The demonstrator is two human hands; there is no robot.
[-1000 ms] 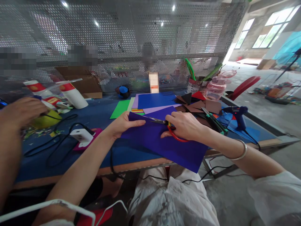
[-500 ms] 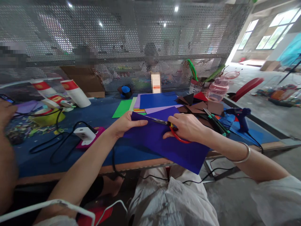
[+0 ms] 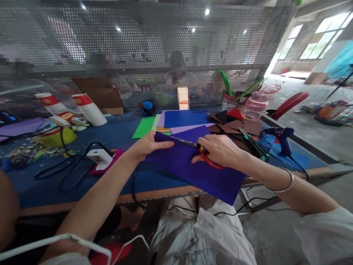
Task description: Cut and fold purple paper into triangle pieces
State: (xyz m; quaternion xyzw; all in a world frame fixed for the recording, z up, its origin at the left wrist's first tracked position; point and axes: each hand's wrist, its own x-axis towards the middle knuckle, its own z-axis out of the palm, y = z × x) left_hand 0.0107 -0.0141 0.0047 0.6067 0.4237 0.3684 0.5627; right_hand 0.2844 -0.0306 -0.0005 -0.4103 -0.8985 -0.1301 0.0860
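My left hand [image 3: 150,145] pinches the left corner of a dark purple-blue sheet of paper [image 3: 204,176], thumb on top. Closed round the red and yellow handles of a pair of scissors [image 3: 211,161] is my right hand [image 3: 219,149]. The scissor blades point left along the sheet toward my left thumb and look nearly closed. The sheet hangs tilted over the table's front edge, its lower corner above my lap. Behind it lie blue sheets [image 3: 183,118], a lilac sheet and a green sheet [image 3: 143,127].
Right of my hands are brown paper pieces [image 3: 231,126], a green cutter [image 3: 253,144] and a glue gun [image 3: 284,140] with its cord. On the left lie a white charger [image 3: 99,156], black cables, paper scraps and paper cups [image 3: 88,109]. A person's arm [image 3: 8,206] shows at far left.
The scissor blades have closed a little, with my hands almost in the same place. At the far left, the other person's hand has moved down out of view, leaving part of the arm.
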